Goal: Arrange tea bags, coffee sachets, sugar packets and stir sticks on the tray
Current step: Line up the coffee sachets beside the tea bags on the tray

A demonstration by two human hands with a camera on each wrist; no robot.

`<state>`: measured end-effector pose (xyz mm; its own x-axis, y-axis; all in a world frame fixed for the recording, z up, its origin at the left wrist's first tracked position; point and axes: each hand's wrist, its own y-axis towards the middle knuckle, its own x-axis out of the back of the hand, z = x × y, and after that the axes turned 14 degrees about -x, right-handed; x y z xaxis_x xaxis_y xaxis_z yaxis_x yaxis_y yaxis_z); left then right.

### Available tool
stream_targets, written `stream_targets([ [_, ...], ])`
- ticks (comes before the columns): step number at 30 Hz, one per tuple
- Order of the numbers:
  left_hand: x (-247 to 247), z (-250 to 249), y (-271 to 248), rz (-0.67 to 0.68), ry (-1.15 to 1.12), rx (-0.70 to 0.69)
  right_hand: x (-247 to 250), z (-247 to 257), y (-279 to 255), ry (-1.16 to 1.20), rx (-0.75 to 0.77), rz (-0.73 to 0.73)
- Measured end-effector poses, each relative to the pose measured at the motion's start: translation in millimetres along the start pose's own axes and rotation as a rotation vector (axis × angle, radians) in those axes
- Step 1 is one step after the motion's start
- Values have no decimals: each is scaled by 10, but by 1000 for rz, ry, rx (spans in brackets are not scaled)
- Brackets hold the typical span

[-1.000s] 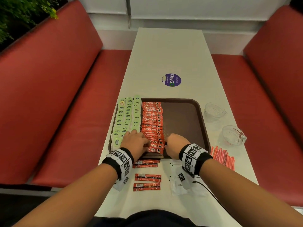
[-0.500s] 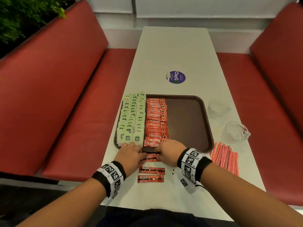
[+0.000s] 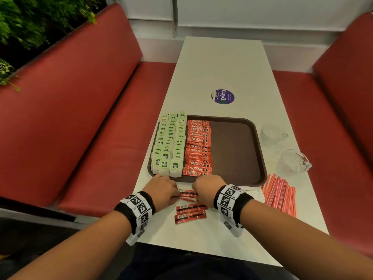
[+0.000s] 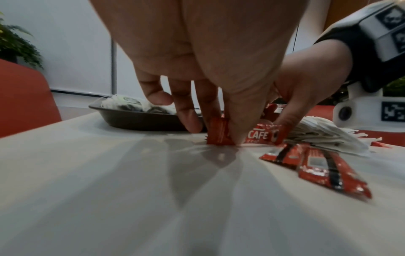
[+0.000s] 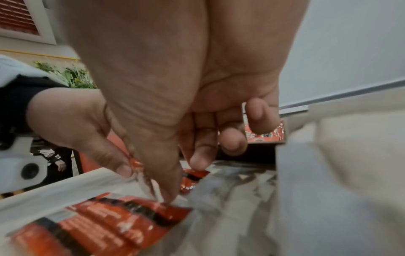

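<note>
A brown tray [image 3: 238,150] holds rows of green tea bags [image 3: 169,142] on its left and a column of red coffee sachets [image 3: 198,148] beside them. Just in front of the tray, both hands hold one red coffee sachet [image 3: 188,193] on the table. My left hand [image 3: 173,194] pinches its left end [image 4: 219,133] and my right hand [image 3: 196,191] pinches its right end, so it stands on edge [image 4: 259,136]. Two more sachets [image 3: 190,212] lie nearer me. White sugar packets [image 4: 324,136] lie under my right wrist. Red stir sticks [image 3: 280,193] lie on the right.
Two glass cups [image 3: 271,132] [image 3: 293,161] stand to the right of the tray. A purple sticker [image 3: 223,96] is on the table beyond it. Red bench seats [image 3: 90,138] flank the narrow white table. The tray's right half shows bare brown surface.
Both hands have drawn back from the coffee column on the tray to the table in front of it and have taken hold of a loose sachet at its two ends.
</note>
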<state>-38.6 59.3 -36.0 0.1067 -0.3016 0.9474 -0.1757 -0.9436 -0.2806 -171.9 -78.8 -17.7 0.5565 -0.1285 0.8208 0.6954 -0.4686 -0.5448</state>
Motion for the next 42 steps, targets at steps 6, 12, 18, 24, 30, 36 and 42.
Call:
stream_targets([
  [6, 92, 121, -122, -30, -211, 55, 25, 23, 24, 49, 2, -20],
  [12, 274, 327, -176, -198, -306, 145, 71, -18, 4, 138, 23, 38],
  [18, 347, 465, 31, -400, -206, 235, 127, -313, -77, 351, 28, 26],
  [24, 368, 301, 477, -226, -161, 221, 135, -717, -113, 517, -62, -20],
  [30, 306, 161, 746, -37, 11, 167, 124, -960, -163, 547, -135, -108],
  [36, 327, 138, 816, -71, 56, 161, 68, -980, -89, 594, -143, -168],
  [42, 372, 155, 884, -45, 32, 183, 11, -952, 19, 587, -98, -119],
])
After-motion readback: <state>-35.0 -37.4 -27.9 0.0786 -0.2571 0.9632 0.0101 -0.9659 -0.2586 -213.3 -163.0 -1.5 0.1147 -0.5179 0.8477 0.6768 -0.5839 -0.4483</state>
